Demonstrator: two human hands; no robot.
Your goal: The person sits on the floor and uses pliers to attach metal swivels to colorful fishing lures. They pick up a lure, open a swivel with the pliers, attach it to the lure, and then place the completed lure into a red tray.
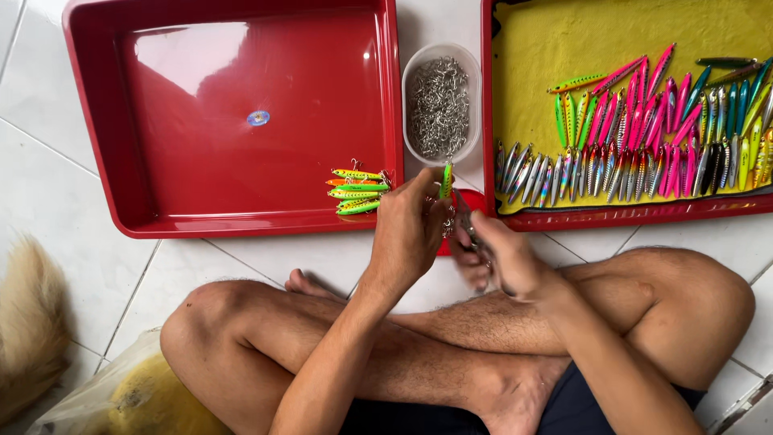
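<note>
Left hand (pixel 411 229) pinches a green lure (pixel 446 180); right hand (pixel 495 258) grips small pliers (pixel 469 234); a slip could hook a finger

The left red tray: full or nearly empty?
Nearly empty. The left red tray holds only a small cluster of green and orange lures in its near right corner; the rest is bare red base.

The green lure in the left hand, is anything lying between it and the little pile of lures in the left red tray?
Nothing visible. The green lure stands upright in the left hand, just right of the pile of lures in the left red tray. Only the tray's low rim lies between them. The tub of hooks sits farther back.
</note>
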